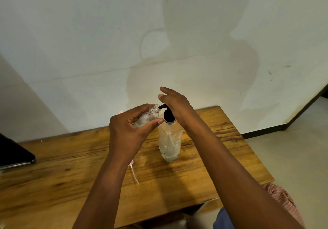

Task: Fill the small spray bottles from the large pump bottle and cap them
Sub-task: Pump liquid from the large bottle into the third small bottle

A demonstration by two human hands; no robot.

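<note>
On a wooden surface (204, 166), the left hand (127, 129) grips a small, light clear plastic spray bottle (148, 116), tilted at the nozzle of the tall clear pump bottle (169, 140); the right hand (175, 104) presses its black pump, fingers relaxed. The bottle is likely slippery; grip mid-body.

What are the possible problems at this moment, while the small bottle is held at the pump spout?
1. The left hand holds the small spray bottle tilted in the air; if its narrow mouth slips off the black spout, liquid may fall on the wooden table.
2. The right hand presses the large pump bottle from above and nothing holds its body, so it might tip.
</note>
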